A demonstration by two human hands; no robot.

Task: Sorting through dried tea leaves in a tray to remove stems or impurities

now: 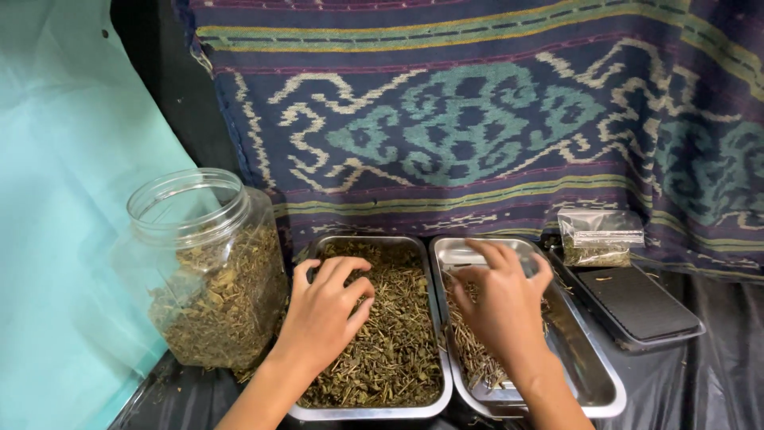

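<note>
Head view looks down on two steel trays set side by side on a desk covered in black plastic sheet [700, 382]. The left hand [322, 314] lies palm down on the left tray [362, 412], its fingers curled loosely into a deep bed of dried green herb [394, 342]; whether anything is pinched under them I cannot tell, since the palm hides the fingertips. The right hand [501, 299] is over the right tray [593, 374], fingers bent and gathered close on a thin layer of pale dried stems [473, 354], and it seems to have a few stems in its grip, though the back of the hand covers the contact. As a judgement of progress: the left tray is heaped nearly to its rim, while the right tray carries only a small patch of stems near its left wall and shows bare metal over most of its floor, so little has been set apart and the bulk of the herb is left. A clear plastic jar [203, 271], lid off and about half full of the same dried leaf, stands just left of the trays. To the right, a small clear bag [597, 239] with some herb sits at the far end of a dark scale [637, 302]. A patterned woven cloth [477, 119] hangs behind.
</note>
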